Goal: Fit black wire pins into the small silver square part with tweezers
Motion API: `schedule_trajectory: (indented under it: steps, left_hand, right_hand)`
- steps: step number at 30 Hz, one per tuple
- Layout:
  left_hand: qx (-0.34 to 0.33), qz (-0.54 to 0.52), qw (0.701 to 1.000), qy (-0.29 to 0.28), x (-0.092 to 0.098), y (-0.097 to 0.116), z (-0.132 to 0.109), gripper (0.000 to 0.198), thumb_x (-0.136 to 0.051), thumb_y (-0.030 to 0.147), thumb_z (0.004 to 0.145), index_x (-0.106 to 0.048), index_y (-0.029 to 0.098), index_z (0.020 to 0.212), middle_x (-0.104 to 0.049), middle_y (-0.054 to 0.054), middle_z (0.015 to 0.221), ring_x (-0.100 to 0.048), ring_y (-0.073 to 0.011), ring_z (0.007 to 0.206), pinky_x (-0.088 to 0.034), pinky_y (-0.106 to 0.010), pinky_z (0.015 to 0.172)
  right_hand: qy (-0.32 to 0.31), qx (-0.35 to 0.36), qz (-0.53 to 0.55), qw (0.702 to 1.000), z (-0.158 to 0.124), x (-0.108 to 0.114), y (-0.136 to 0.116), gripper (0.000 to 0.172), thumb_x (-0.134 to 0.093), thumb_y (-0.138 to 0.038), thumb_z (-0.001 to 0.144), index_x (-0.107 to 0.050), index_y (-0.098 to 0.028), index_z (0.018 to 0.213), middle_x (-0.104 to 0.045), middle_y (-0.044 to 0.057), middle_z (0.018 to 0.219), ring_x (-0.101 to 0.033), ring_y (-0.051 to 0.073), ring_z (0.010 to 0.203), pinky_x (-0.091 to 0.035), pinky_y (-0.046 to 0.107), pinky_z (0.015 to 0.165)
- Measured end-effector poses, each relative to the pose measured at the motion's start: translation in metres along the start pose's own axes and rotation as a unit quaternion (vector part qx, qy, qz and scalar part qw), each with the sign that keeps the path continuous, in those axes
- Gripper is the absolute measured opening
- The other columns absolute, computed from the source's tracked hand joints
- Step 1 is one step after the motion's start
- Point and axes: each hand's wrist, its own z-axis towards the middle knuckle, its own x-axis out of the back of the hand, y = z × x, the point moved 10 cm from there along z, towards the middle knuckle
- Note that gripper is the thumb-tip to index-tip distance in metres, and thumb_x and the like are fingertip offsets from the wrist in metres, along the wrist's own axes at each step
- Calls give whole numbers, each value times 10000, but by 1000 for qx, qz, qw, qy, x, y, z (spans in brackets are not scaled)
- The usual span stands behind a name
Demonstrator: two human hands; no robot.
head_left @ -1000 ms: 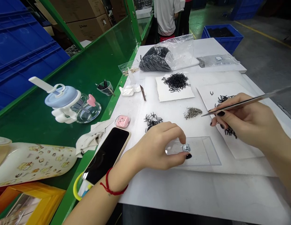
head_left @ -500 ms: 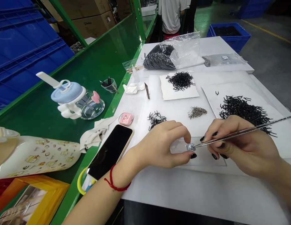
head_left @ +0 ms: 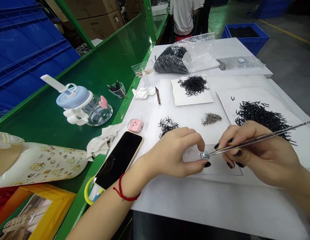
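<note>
Head cam: L hand fingers pinch small shiny part over clear plate, prob. to steady it; R hand fingers grip tweezers, tips at part (tight quarters!).

A phone lies beside a pink case.

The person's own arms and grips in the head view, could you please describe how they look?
The left grip is an ungloved hand with dark, glossy polish on the thumbnail; a thin red cord bracelet, with short loose ends, circles that wrist. The right grip is ungloved too, its visible nails painted similarly dark. No sleeve shows on either forearm.
</note>
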Motion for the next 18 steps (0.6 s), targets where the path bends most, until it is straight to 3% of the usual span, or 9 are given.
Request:
schedule_trajectory:
  steps: [18]
  left_hand:
    - [10, 3, 1000, -5, -1, 0, 0, 141, -634, 285, 771, -573, 179, 841, -672, -72, 857, -607, -198, 778, -498, -341, 714]
  right_hand:
    - [-11, -12, -5, 1000, -1, 0, 0, 181, -520, -109, 894, -513, -280, 954, -620, 11, 905, -572, 95, 588, -517, 238, 459]
